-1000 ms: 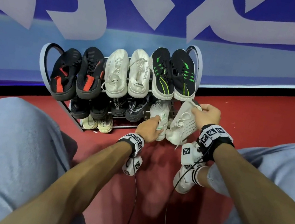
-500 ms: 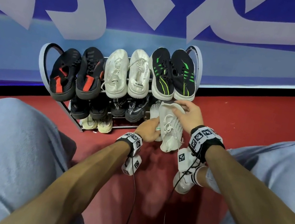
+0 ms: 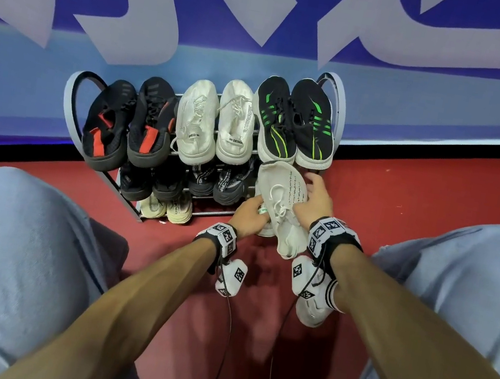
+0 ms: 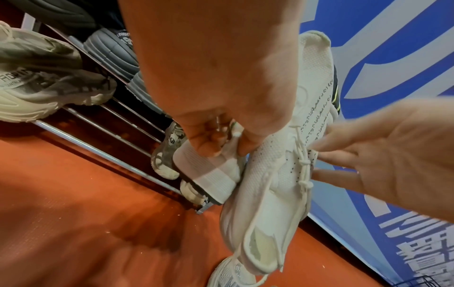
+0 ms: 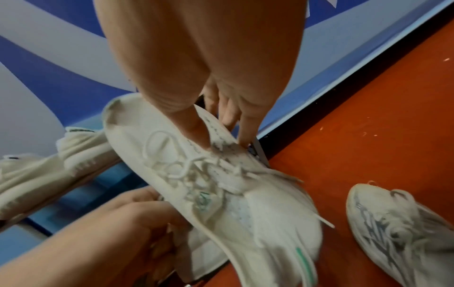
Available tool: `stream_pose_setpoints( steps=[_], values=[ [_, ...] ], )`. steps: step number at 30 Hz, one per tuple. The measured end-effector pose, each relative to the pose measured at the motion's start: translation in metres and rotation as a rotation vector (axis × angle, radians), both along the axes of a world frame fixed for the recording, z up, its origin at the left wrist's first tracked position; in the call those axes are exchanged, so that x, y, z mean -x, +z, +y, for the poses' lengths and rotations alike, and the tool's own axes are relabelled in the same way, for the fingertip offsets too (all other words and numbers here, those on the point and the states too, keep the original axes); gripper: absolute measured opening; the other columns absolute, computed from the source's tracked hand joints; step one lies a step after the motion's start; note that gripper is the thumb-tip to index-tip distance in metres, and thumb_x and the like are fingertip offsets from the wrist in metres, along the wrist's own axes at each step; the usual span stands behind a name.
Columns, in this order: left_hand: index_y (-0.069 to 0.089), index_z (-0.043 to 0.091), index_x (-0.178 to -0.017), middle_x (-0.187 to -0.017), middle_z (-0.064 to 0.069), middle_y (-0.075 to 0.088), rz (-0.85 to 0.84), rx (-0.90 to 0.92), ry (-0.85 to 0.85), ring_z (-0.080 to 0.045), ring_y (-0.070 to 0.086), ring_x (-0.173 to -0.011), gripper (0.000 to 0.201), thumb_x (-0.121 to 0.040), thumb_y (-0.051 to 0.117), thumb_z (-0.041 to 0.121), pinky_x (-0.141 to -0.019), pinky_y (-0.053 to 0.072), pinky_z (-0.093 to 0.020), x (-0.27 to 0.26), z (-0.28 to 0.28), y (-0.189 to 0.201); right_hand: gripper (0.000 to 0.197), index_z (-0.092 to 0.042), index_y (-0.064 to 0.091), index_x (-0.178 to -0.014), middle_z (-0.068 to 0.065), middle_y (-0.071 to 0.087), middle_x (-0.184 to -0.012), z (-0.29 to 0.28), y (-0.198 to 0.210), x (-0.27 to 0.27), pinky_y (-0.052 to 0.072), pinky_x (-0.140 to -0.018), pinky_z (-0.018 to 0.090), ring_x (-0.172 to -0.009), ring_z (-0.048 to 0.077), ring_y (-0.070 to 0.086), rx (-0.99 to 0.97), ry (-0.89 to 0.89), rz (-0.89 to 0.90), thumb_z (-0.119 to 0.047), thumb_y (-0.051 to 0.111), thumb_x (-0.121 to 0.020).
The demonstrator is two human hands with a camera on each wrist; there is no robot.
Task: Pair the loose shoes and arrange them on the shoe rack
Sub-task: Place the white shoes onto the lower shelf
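Shoe (image 3: 281, 191) above red floor (image 3: 408, 190), seemingly pinched by right fingers (image 3: 311, 182); left fingers (image 4: 209, 144) grip mate (image 4: 206, 174).

One grey metal shoe rack (image 3: 68, 97) holds six shoes on its top tier: two black mesh shoes with red patches (image 3: 105, 130), two white lace-up sneakers (image 3: 197, 123) and two black knit shoes with green stripes (image 3: 274, 117). Lower down it shows two plain black shoes (image 3: 134, 184), two black-and-white knit sneakers (image 3: 229, 185) and two cream chunky sneakers (image 3: 178, 210). Two off-white knit sneakers (image 3: 281, 191) are at its right end, and one white shoe with grey-blue markings (image 5: 398, 233) is on the red floor (image 3: 408, 190).
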State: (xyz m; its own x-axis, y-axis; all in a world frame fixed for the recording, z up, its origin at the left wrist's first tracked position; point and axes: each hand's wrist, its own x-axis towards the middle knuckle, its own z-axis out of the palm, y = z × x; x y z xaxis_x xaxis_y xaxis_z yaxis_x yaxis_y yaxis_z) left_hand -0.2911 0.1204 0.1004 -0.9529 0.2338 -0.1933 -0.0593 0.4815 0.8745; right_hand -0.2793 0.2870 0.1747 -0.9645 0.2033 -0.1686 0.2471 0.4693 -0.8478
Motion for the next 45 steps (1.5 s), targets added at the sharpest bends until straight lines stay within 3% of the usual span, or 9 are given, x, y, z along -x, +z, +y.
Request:
stream_pose_setpoints(
  steps=[3,10,16,23,27,30,34,39,45],
  values=[
    [0.066,0.028,-0.099,-0.091,0.009,0.070,-0.008,-0.018,-0.005,-0.012,0.067,-0.083,0.016,-0.085,0.068,0.022,-0.072,0.050,-0.024,0.000,0.001,0.005,0.040,-0.013,0.060,-0.108,0.004,0.072,-0.104,0.009,-0.013,-0.008,0.056,-0.085,0.033,-0.092,0.017,0.069,0.015,-0.083,-0.061,-0.010,0.077,-0.071],
    [0.063,0.025,-0.111,-0.106,0.007,0.072,0.000,0.002,-0.006,-0.012,0.068,-0.097,0.024,-0.087,0.063,0.021,-0.087,0.054,-0.028,0.000,-0.002,0.002,0.036,-0.005,0.056,-0.130,0.004,0.063,-0.118,0.000,-0.031,-0.033,0.041,-0.084,0.019,-0.106,0.018,0.058,0.097,0.041,-0.017,-0.007,0.062,-0.094],
    [0.050,0.014,-0.119,-0.097,-0.008,0.061,-0.038,0.013,0.025,-0.014,0.056,-0.066,0.032,-0.088,0.056,0.005,-0.049,0.047,-0.016,-0.002,-0.003,0.005,0.037,-0.005,0.039,-0.130,0.016,0.058,-0.123,0.016,-0.056,-0.048,0.042,-0.085,0.032,-0.113,0.033,0.057,0.034,-0.225,-0.205,-0.014,0.054,-0.097],
    [0.036,0.019,-0.116,-0.103,-0.015,0.067,-0.247,-0.110,0.360,-0.032,0.071,-0.085,0.065,-0.067,0.078,0.023,-0.079,0.061,-0.048,-0.002,0.006,-0.022,0.061,-0.009,0.038,-0.135,0.007,0.056,-0.128,0.028,-0.059,-0.022,0.049,-0.099,0.044,-0.112,0.028,0.057,0.221,-0.443,-0.281,-0.016,0.070,-0.084],
    [0.042,0.009,-0.116,-0.096,-0.013,0.071,-0.326,-0.096,0.423,-0.031,0.072,-0.085,0.081,-0.053,0.082,0.043,-0.081,0.061,-0.049,0.010,0.010,-0.043,0.058,-0.018,0.049,-0.142,0.003,0.061,-0.126,0.014,-0.054,-0.010,0.049,-0.093,0.030,-0.111,0.023,0.061,0.317,-0.380,-0.222,-0.011,0.064,-0.087],
    [0.068,0.004,-0.098,-0.092,-0.011,0.075,-0.335,-0.007,0.354,-0.028,0.074,-0.085,0.052,-0.063,0.080,0.040,-0.081,0.061,-0.043,0.009,0.007,-0.032,0.059,-0.012,0.044,-0.139,0.010,0.062,-0.120,0.009,-0.052,-0.009,0.047,-0.084,0.028,-0.100,0.023,0.061,0.321,-0.430,-0.227,-0.008,0.068,-0.085],
    [0.063,0.010,-0.111,-0.103,-0.005,0.071,-0.305,0.022,0.374,-0.021,0.067,-0.095,0.040,-0.079,0.077,0.031,-0.087,0.053,-0.031,0.008,0.003,-0.025,0.040,-0.016,0.053,-0.118,0.014,0.069,-0.109,0.012,-0.059,-0.008,0.056,-0.083,0.037,-0.092,0.027,0.067,0.321,-0.464,-0.170,-0.010,0.068,-0.081],
    [0.053,0.031,-0.124,-0.119,-0.006,0.059,-0.424,-0.013,0.403,-0.024,0.058,-0.110,0.064,-0.064,0.068,0.049,-0.102,0.049,-0.039,-0.002,0.000,-0.039,0.041,-0.017,0.062,-0.122,0.006,0.063,-0.118,0.026,-0.060,0.002,0.054,-0.092,0.038,-0.105,0.024,0.063,0.240,-0.360,-0.170,-0.015,0.068,-0.082],
    [0.062,0.003,-0.118,-0.114,-0.015,0.071,-0.570,-0.216,0.400,-0.030,0.070,-0.101,0.081,-0.060,0.077,0.057,-0.089,0.059,-0.044,0.014,0.012,-0.080,0.039,-0.010,0.063,-0.124,0.009,0.066,-0.114,0.031,-0.061,0.012,0.050,-0.074,0.030,-0.093,0.022,0.063,0.184,-0.437,-0.116,-0.008,0.061,-0.085]
  ],
)
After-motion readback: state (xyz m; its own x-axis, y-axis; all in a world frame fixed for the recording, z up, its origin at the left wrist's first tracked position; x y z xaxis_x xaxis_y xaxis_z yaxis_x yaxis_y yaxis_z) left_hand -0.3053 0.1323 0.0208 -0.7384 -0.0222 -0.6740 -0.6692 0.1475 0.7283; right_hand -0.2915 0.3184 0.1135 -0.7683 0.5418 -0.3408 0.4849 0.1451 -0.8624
